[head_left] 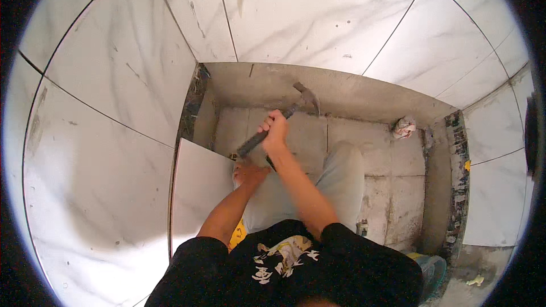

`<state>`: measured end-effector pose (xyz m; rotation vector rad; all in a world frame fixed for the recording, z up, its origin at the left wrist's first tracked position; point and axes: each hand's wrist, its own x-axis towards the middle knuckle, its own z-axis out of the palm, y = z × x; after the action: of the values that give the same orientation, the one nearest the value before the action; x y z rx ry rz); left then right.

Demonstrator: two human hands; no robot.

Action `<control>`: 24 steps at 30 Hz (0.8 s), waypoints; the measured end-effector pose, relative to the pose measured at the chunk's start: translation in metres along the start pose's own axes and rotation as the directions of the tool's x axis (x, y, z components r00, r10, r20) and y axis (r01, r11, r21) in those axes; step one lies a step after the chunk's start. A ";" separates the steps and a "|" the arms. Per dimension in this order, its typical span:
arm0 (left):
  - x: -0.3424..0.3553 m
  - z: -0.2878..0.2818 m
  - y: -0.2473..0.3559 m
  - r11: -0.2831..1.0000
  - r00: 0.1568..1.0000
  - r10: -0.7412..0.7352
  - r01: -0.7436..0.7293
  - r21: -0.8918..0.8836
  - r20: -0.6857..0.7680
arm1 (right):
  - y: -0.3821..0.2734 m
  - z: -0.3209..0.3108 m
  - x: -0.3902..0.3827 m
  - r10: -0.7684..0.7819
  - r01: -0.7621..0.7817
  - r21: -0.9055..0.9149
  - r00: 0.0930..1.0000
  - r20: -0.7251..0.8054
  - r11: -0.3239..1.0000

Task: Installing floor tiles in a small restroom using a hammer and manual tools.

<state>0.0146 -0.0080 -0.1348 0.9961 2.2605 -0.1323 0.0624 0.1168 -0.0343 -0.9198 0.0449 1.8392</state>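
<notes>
My right hand (276,129) is closed round the dark handle of a claw hammer (292,109). The hammer slants above the floor, its metal head toward the far grey wall and its handle end down toward my left hand. Low beside my left knee, my left hand (250,175) is by the upper right corner of a white tile (200,179). The hammer handle and blur obscure its fingers. A small dark piece (271,163) shows next to this hand; its kind is unclear.
Marbled white tiles (318,17) cover the walls above a bare cement band (261,82). Dirty grey tiles (369,142) form the floor. A crumpled wrapper (404,127) lies at the far right corner. A clear round container (435,273) stands behind at right, near a yellowish scrap (475,281).
</notes>
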 end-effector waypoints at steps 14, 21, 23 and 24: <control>0.005 0.011 -0.002 0.989 0.991 -0.130 0.128 -0.071 -0.031 | -0.016 -0.083 -0.024 0.357 0.014 -0.826 0.897 0.258 0.563; -0.016 -0.009 -0.022 0.838 0.950 0.276 -0.311 -0.449 -0.144 | 0.018 -0.018 -0.020 0.225 0.332 -0.906 0.892 0.392 0.261; -0.012 -0.012 -0.014 0.993 0.992 -0.099 0.103 -0.050 0.078 | 0.024 -0.001 -0.007 0.158 0.607 -0.795 0.787 0.597 -0.020; -0.010 -0.011 -0.012 0.994 0.992 -0.095 0.100 -0.052 0.079 | 0.028 0.005 0.000 0.135 0.592 -0.804 0.803 0.581 -0.058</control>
<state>0.0052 -0.0192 -0.1221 0.8380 2.2312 -0.1458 0.0369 0.1064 -0.0408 -1.1552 -2.0392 1.4142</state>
